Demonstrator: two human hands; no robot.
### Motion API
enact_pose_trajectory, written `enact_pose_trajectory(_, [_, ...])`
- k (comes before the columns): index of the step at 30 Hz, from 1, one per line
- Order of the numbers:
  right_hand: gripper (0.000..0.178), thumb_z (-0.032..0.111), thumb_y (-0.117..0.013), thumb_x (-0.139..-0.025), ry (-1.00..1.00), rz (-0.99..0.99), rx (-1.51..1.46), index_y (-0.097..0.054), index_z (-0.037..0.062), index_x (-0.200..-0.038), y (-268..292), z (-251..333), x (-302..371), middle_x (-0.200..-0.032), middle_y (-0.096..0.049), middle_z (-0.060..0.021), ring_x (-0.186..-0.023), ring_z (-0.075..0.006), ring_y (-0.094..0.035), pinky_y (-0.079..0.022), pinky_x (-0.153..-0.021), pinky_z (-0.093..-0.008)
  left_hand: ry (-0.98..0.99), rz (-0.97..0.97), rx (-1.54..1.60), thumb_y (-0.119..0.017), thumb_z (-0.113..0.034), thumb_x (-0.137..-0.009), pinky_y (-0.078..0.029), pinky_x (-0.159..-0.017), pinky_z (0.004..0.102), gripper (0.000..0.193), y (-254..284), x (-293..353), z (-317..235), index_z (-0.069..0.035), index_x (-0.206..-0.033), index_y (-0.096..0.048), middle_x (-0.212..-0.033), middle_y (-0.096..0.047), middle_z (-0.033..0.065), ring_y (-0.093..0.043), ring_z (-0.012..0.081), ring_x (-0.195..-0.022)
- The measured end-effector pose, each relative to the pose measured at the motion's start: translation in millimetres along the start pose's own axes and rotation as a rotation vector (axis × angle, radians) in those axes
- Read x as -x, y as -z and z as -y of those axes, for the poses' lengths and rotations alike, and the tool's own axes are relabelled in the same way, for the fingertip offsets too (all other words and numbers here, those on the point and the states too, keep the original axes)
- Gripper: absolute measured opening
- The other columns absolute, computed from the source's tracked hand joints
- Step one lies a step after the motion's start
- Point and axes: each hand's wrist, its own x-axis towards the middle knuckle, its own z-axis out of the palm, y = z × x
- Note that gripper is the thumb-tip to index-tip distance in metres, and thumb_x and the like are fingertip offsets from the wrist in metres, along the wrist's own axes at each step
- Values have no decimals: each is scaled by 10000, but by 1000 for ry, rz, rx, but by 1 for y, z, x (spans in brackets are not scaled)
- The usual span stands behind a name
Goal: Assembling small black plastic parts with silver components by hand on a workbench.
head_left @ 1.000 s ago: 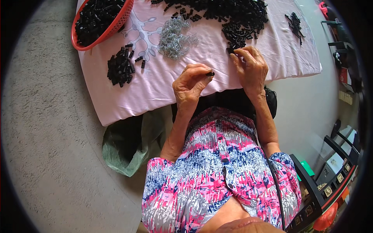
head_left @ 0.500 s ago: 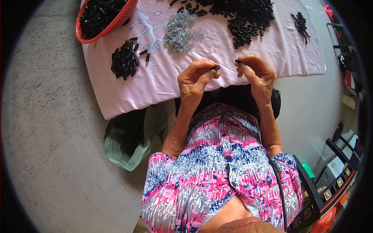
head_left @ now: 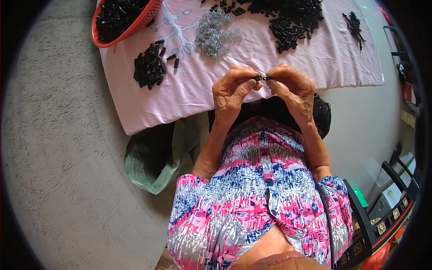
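Note:
Just above the near edge of the pink cloth-covered table [head_left: 193, 94], both my hands meet fingertip to fingertip. My left hand [head_left: 229, 90] pinches a small black tube-shaped part [head_left: 256, 78] between thumb and forefinger. A second small black piece [head_left: 267, 78] sits in the thumb-and-finger pinch of my right hand [head_left: 293, 87]; its shape is mostly covered. The two pieces are end to end, and whether they touch I cannot tell. Beyond my hands lies a heap of small silvery wire pieces, perhaps springs [head_left: 215, 37]. A little pile of black tube parts [head_left: 150, 67] lies to the left.
A red plastic basket [head_left: 107, 45] full of black parts stands at the far left. A large black heap [head_left: 292, 20] spreads at the back, with thin black pieces [head_left: 354, 29] to its right. A green sack [head_left: 146, 173] hangs open below the table's near left edge.
My hands have come together from a small gap, bringing the two black pieces almost end to end. The whole view has shifted slightly.

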Motion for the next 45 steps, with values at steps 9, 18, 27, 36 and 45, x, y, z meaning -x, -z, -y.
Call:
enact_pose_trajectory(9, [129,-56,-668,-802,113,-27,111,-669,-45,-931,1,-6,3,-873,-668,-58,-815,-107,-664,-523,-734,-237,-16,10,-48,-623,52,-907,-532,-798,253,155,-1,1,-1,35,-1058,-645,-1011,-634,89,-645,136,-857])
enact_pose_trajectory(18, [141,-53,-689,-775,166,-13,218,-671,-36,-914,1,-10,2,-845,-672,-60,-775,-105,-661,-519,-700,-234,-20,15,-115,-639,75,-881,-547,-809,259,173,-3,1,-3,49,-1051,-661,-1034,-629,106,-645,154,-892])
enact_pose_trajectory(27, [190,-104,-656,-738,312,-22,265,-667,-31,-913,2,-16,4,-846,-674,-74,-733,-121,-656,-516,-662,-246,5,16,-194,-683,113,-819,-562,-798,252,211,-5,1,-4,42,-1018,-685,-1012,-646,92,-650,144,-899])
enact_pose_trajectory(36, [224,-152,-628,-702,329,32,361,-657,-55,-902,4,-10,5,-846,-666,-119,-762,-185,-652,-512,-657,-270,13,28,-257,-660,137,-811,-570,-730,241,209,-3,2,-5,38,-992,-690,-974,-657,93,-662,137,-810])
enact_pose_trajectory(45, [232,-145,-664,-717,461,23,424,-666,-50,-929,4,-16,3,-865,-675,-137,-765,-203,-676,-533,-673,-288,90,81,-262,-659,114,-833,-563,-712,242,176,3,-4,-10,57,-998,-683,-979,-658,101,-658,137,-779])
